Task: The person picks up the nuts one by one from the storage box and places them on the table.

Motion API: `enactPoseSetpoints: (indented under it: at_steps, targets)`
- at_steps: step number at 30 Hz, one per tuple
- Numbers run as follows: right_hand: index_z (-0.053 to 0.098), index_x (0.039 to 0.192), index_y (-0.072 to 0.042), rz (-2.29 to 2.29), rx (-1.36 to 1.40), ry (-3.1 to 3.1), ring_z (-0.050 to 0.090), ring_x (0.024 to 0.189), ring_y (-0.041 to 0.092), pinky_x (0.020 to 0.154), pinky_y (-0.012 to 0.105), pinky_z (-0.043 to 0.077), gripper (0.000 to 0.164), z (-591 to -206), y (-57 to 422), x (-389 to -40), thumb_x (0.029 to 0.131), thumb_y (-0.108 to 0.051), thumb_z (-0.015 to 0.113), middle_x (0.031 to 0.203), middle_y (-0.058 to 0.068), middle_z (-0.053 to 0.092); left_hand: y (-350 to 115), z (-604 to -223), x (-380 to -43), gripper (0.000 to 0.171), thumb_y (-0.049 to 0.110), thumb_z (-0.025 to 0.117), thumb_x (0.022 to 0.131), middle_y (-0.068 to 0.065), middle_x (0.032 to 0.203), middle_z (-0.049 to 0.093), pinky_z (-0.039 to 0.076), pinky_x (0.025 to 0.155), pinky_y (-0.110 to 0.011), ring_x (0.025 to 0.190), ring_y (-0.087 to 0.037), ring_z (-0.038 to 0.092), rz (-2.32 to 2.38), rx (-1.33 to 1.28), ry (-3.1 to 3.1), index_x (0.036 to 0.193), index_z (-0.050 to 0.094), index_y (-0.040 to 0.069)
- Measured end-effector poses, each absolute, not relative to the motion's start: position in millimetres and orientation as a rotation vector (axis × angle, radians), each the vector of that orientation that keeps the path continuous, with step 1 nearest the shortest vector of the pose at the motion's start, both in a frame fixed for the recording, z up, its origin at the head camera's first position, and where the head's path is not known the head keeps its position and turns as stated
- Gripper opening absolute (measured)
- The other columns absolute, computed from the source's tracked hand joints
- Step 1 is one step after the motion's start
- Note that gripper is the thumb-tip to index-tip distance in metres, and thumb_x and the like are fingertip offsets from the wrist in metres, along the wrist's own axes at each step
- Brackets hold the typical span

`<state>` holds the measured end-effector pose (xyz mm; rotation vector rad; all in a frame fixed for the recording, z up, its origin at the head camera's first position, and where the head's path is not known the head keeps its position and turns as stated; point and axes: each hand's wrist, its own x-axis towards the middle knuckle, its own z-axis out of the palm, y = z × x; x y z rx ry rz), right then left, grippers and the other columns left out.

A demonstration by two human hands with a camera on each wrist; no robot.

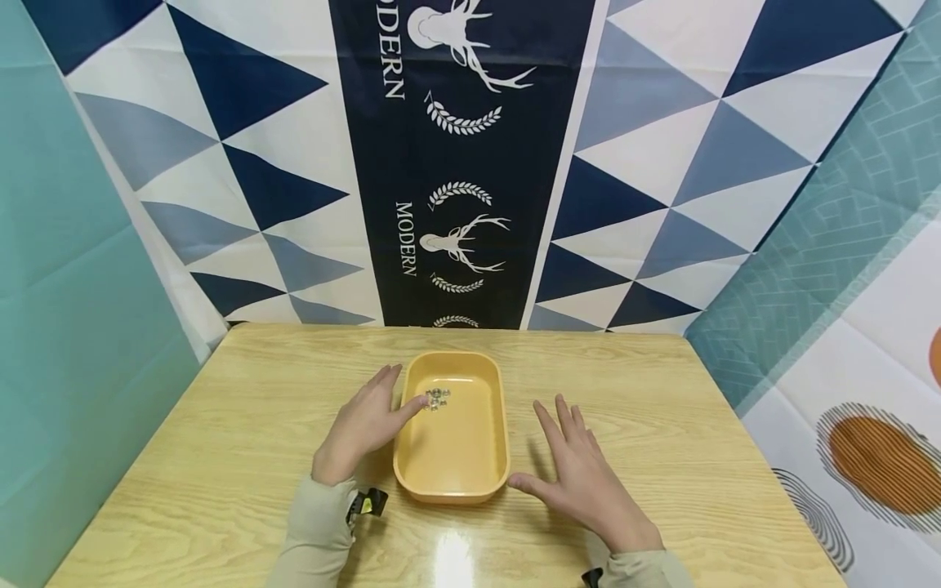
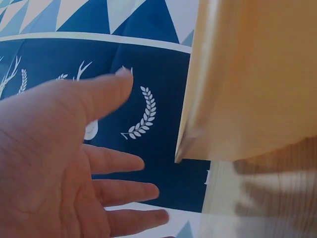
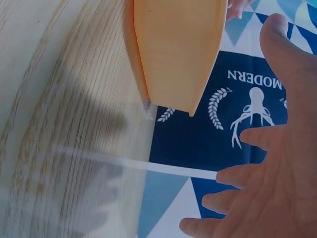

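A yellow-orange rectangular tray [image 1: 457, 457] with rounded corners stands on the table. Inside, toward its far left, lies a small cluster of shiny silvery metal pieces [image 1: 436, 395], too small to make out in detail. My left hand [image 1: 365, 429] is at the tray's left side, fingers extended, and its thumb overlaps the rim and the metal pieces in the head view. On the other side, my right hand [image 1: 577, 478] has its fingers spread, the thumb tip close to the tray's near right corner. Neither palm holds anything in the wrist views.
The light wood table [image 1: 257, 457] runs back to a patterned wall covering [image 1: 456, 163] with triangles and deer heads. Teal fabric [image 1: 81, 310] hangs along the left. A dark band [image 1: 367, 501] sits at the left wrist.
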<state>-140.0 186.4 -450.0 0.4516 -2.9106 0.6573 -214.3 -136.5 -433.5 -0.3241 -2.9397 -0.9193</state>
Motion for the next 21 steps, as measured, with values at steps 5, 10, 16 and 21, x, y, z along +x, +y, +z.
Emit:
enactPoseSetpoints:
  at_steps: [5, 10, 16, 21]
  targets:
    - [0.031, 0.162, -0.015, 0.663, 0.456, -2.906, 0.018, 0.153, 0.054, 0.116, 0.071, 0.027, 0.106, -450.0, 186.0, -140.2, 0.082, -0.071, 0.071, 0.167, 0.028, 0.019, -134.3, -432.8, -215.8, 0.072, 0.047, 0.062, 0.101, -0.027, 0.144, 0.057, 0.049, 0.104, -0.059, 0.131, -0.043, 0.058, -0.942, -0.283, -2.885, 0.147, 0.048, -0.006]
    - [0.031, 0.162, -0.014, 0.654, 0.464, -2.904, 0.019, 0.152, 0.055, 0.115, 0.071, 0.028, 0.105, -450.6, 185.9, -141.3, 0.083, -0.071, 0.071, 0.167, 0.028, 0.019, -135.2, -432.9, -217.8, 0.068, 0.043, 0.061, 0.101, -0.028, 0.137, 0.062, 0.053, 0.098, -0.058, 0.123, -0.043, 0.064, -0.944, -0.209, -2.930, 0.146, 0.049, -0.006]
    - [0.031, 0.162, -0.015, 0.687, 0.470, -2.901, 0.017, 0.153, 0.053, 0.115, 0.071, 0.027, 0.105, -449.4, 183.7, -142.1, 0.083, -0.070, 0.072, 0.168, 0.026, 0.017, -137.4, -435.2, -219.4, 0.059, 0.029, 0.064, 0.102, -0.025, 0.126, 0.069, 0.056, 0.094, -0.054, 0.112, -0.041, 0.070, -0.967, -0.169, -2.958, 0.143, 0.050, -0.011]
    - [0.031, 0.161, -0.015, 0.706, 0.473, -2.902, 0.015, 0.155, 0.051, 0.116, 0.071, 0.027, 0.104, -446.7, 181.8, -143.2, 0.082, -0.067, 0.075, 0.169, 0.025, 0.016, -135.0, -437.7, -218.2, 0.038, 0.022, 0.065, 0.101, -0.017, 0.102, 0.076, 0.059, 0.071, -0.038, 0.080, -0.023, 0.072, -0.990, -0.174, -3.004, 0.127, 0.067, -0.005]
